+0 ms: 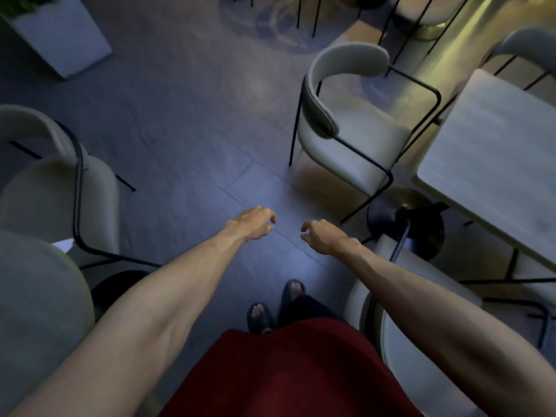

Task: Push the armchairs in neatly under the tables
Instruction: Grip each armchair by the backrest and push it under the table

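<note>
A pale armchair [355, 136] with a thin black frame stands right of centre, pulled out from the light-topped table [493, 164] at the right. A second pale armchair [400, 350] is at my lower right, under my right forearm. Another armchair [57, 188] stands at the left. My left hand [255, 222] and my right hand [320, 236] hover side by side over the bare floor, fingers loosely curled, holding nothing and touching no chair.
The table's dark round base [406, 221] sits on the floor by the chair legs. A white planter box [60, 37] stands at the top left. More black-legged chairs [523, 46] are at the back. Grey tiled floor [186, 121] lies open in the middle.
</note>
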